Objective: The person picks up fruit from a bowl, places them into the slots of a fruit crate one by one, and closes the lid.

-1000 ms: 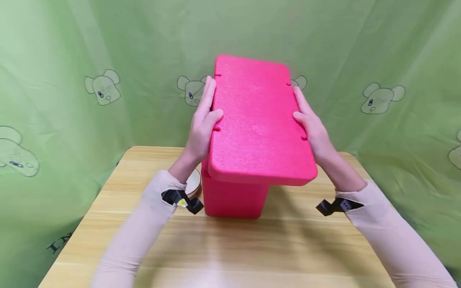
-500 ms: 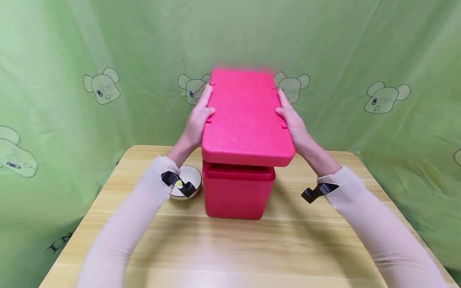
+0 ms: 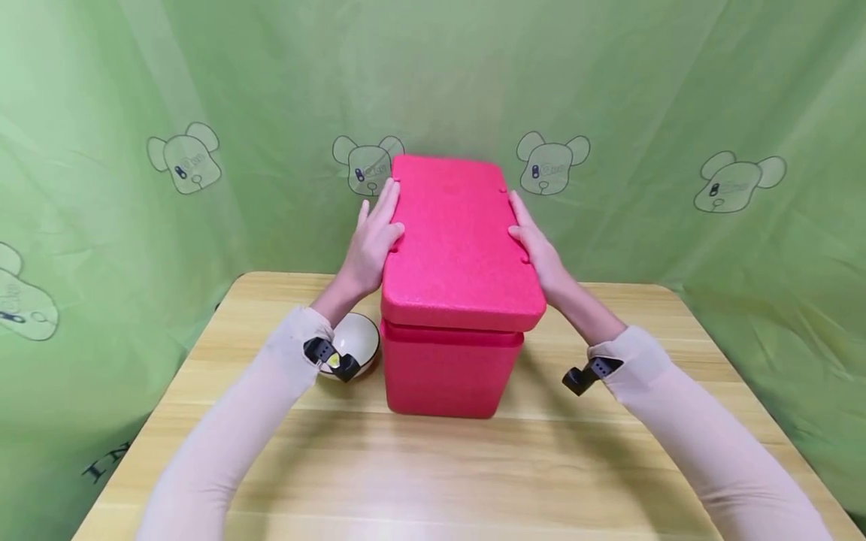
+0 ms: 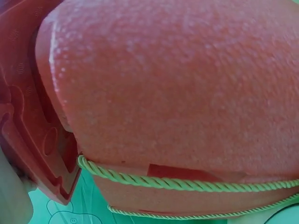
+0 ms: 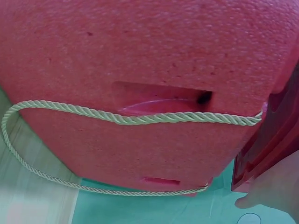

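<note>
A pink-red foam lid [image 3: 460,240] lies over the top of a matching box [image 3: 449,376], with a dark gap beneath its front edge. My left hand [image 3: 370,244] grips the lid's left edge, thumb on top and fingers along the side. On the opposite edge, my right hand [image 3: 537,248] holds it the same way. Both wrist views catch the recessed underside of the lid, tilted apart from the box rim. Twisted rope handles hang across slots in the box walls, one rope [image 4: 177,183] on the left and another rope [image 5: 154,117] on the right.
A white bowl [image 3: 358,340] with a dark rim stands close to the box's left side, partly behind the left wrist camera [image 3: 331,359]. Everything rests on a light wooden table [image 3: 433,481]. Green curtains [image 3: 446,83] with bear-head drawings surround it.
Both hands have brought the lid down and to the left, from well above the box onto its top. More of the bowl now shows; the box has stayed in place.
</note>
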`<act>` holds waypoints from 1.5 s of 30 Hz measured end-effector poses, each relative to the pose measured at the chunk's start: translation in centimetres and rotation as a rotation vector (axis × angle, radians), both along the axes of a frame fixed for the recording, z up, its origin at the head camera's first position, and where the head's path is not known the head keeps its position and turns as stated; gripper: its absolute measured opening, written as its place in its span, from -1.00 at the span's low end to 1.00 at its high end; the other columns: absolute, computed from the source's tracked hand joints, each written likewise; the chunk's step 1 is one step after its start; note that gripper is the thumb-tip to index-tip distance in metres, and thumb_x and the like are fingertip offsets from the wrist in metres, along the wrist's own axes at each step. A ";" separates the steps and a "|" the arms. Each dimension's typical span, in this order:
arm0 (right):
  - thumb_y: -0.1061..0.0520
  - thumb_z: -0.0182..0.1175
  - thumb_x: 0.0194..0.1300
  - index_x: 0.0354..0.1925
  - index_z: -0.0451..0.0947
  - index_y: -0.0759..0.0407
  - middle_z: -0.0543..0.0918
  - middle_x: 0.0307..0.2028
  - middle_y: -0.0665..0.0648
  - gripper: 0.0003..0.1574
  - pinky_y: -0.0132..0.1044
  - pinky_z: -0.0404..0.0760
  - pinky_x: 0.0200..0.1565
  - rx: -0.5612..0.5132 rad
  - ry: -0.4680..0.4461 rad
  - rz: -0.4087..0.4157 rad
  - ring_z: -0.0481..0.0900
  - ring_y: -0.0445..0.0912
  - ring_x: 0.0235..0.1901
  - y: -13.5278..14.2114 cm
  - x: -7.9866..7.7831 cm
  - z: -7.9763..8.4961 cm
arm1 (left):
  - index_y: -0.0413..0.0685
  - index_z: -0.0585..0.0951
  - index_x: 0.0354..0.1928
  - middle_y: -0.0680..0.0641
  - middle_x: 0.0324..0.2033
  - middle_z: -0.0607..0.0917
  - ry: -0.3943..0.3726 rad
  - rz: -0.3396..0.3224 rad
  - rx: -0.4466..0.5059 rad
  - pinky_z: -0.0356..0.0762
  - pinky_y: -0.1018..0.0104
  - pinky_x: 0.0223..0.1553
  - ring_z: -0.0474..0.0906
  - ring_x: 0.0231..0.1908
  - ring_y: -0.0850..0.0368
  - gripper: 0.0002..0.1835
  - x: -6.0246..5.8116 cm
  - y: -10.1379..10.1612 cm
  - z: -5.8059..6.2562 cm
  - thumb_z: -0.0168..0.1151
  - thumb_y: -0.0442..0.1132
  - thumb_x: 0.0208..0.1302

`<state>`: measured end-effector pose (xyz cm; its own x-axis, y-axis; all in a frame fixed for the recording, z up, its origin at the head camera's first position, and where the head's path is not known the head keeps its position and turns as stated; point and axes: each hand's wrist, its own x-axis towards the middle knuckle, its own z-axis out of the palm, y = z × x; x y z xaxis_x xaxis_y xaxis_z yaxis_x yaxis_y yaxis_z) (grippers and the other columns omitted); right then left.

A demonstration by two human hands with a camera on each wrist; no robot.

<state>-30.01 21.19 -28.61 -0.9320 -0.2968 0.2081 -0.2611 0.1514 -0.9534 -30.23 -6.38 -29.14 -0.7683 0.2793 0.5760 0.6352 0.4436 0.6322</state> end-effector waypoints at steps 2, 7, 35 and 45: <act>0.12 -0.41 0.57 0.64 -0.33 -0.21 -0.29 0.64 -0.20 -0.20 -0.49 0.22 0.17 0.007 0.010 0.001 -0.09 -0.17 0.50 0.1 0.1 -0.1 | -0.35 0.06 0.56 -0.21 0.61 0.01 0.022 0.024 -0.046 -0.47 -0.05 0.58 -0.18 0.63 0.06 -0.24 0.1 0.0 0.0 -0.39 -0.13 0.35; 0.15 -0.40 0.57 0.65 -0.29 -0.13 -0.26 0.65 -0.16 -0.21 -0.47 0.21 0.20 0.039 0.055 0.001 -0.11 -0.16 0.55 0.2 0.2 -0.3 | -0.35 0.15 0.53 -0.23 0.58 0.12 0.056 0.047 -0.109 -0.46 -0.04 0.58 -0.08 0.62 0.03 -0.27 0.3 -0.2 -0.4 -0.40 -0.13 0.39; 0.12 -0.25 0.55 0.63 -0.05 0.05 -0.23 0.65 -0.01 -0.25 -0.38 0.29 -0.04 0.246 0.078 -0.083 -0.23 -0.10 0.64 0.4 0.2 -1.8 | -0.37 0.24 0.49 -0.27 0.55 0.19 -0.018 0.008 -0.087 -0.28 -0.12 0.59 0.00 0.60 -0.07 -0.32 -0.3 -0.4 -3.3 -0.29 -0.19 0.38; 0.11 -0.21 0.52 0.61 0.01 0.07 -0.22 0.65 0.01 -0.24 -0.29 0.28 0.19 0.266 0.084 -0.105 -0.26 -0.10 0.64 0.0 0.6 -1.5 | -0.27 0.29 0.50 -0.25 0.57 0.15 -0.064 0.003 -0.043 -0.32 0.00 0.60 0.00 0.61 -0.04 -0.32 0.2 -0.8 -3.3 -0.18 -0.16 0.36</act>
